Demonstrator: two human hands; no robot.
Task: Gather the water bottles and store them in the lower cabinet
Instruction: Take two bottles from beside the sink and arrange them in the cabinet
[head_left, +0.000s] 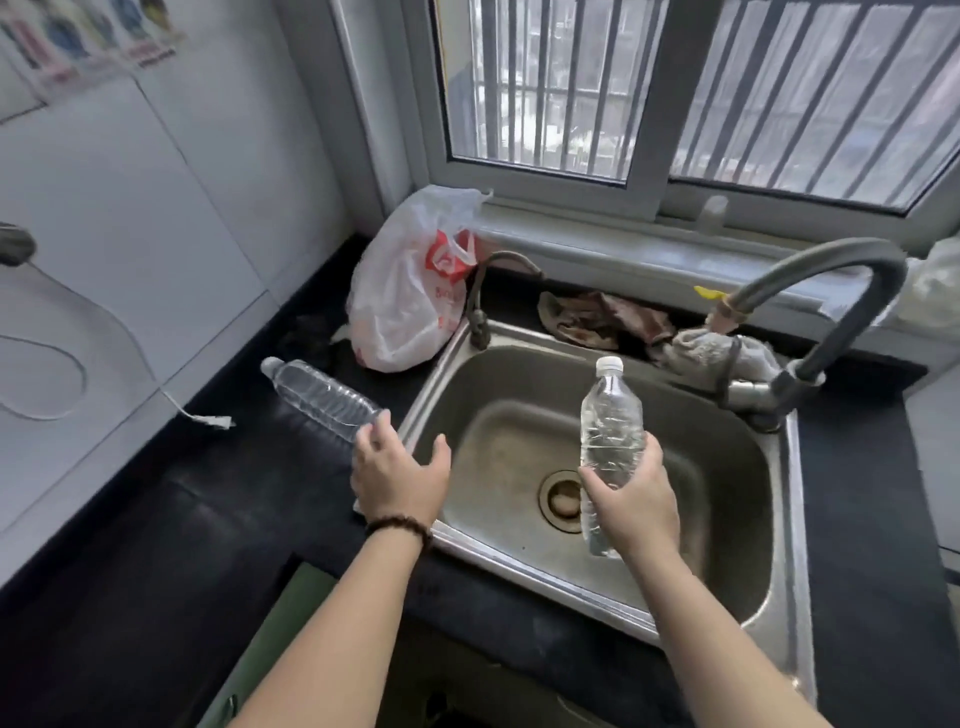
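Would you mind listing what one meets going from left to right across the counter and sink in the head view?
White cord end → lying water bottle → left hand → upright water bottle, held in the right hand over the sink → dark curved faucet.

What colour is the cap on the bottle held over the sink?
White, seen in the head view: the upright bottle in the right hand has a white cap.
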